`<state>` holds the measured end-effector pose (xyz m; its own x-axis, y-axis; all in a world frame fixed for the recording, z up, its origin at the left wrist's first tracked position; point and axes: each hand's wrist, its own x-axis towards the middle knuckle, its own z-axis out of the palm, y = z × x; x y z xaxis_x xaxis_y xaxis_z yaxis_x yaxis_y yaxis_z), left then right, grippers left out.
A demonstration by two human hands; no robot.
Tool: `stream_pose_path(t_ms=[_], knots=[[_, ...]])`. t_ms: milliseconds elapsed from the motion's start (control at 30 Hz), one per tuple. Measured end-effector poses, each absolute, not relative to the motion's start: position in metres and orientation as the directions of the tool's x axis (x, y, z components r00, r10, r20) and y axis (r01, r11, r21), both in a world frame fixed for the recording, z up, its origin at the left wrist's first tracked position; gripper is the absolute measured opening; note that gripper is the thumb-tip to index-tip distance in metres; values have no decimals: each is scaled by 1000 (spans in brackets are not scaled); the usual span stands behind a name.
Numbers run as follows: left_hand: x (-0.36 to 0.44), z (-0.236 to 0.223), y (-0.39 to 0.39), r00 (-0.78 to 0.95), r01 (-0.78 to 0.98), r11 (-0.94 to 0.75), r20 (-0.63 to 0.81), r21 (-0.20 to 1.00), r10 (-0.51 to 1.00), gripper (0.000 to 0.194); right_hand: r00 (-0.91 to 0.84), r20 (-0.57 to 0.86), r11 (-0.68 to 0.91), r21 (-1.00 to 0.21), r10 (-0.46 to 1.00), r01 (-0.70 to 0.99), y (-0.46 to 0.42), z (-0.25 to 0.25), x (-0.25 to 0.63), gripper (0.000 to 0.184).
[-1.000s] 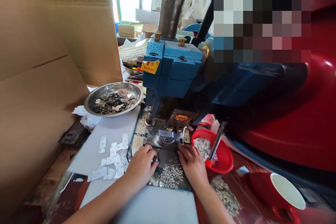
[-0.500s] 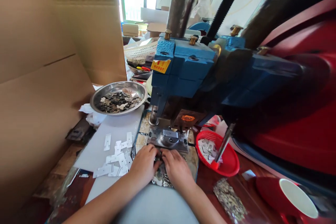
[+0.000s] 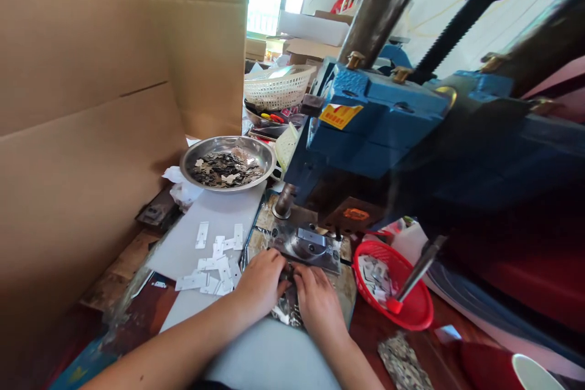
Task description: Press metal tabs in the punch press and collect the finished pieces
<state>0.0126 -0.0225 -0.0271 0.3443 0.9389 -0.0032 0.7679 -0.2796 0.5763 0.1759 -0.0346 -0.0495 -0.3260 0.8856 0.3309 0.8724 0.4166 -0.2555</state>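
My left hand and my right hand are side by side at the front edge of the die plate. Both hands have bent, drawn-in fingers with the thumbs turned inward. Their fingertips are partly hidden, and whatever they pinch is too small to make out. Between and below them lies a pile of small shiny metal pieces. On the raised block of the die rests a flat rectangular metal piece. The blue press head stands above, apart from the die.
Flat metal strips lie scattered on a white board at left. A steel bowl of scrap stands behind them. At right are a red basket of flat pieces, a red-tipped press lever, bagged metal bits and a red mug. Cardboard walls the left.
The view has turned left, so the press and baskets appear further right. Both hands stay at the front of the die, with little visible change in their fingers.
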Motion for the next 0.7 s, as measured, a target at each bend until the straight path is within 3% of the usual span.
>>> stream_pose_path(t_ms=[167, 333, 533, 633, 700], knots=[[12, -26, -22, 345, 762, -274, -10, 587, 938, 16, -279, 328, 385, -324, 903, 864, -34, -49, 174, 19], [10, -24, -24, 359, 728, -278, -4, 627, 933, 20, -117, 245, 245, -595, 962, 766, -34, -41, 175, 22], [12, -24, -23, 368, 652, -272, 19, 708, 930, 9, 10, 117, 95, -846, 993, 525, -37, -38, 178, 25], [14, -24, -23, 350, 619, -225, -8, 752, 937, 12, 55, 100, 62, -877, 994, 477, -36, -38, 185, 26], [14, -21, -22, 333, 598, -207, -6, 774, 943, 13, 64, 162, 100, -824, 985, 557, -33, -33, 190, 25]])
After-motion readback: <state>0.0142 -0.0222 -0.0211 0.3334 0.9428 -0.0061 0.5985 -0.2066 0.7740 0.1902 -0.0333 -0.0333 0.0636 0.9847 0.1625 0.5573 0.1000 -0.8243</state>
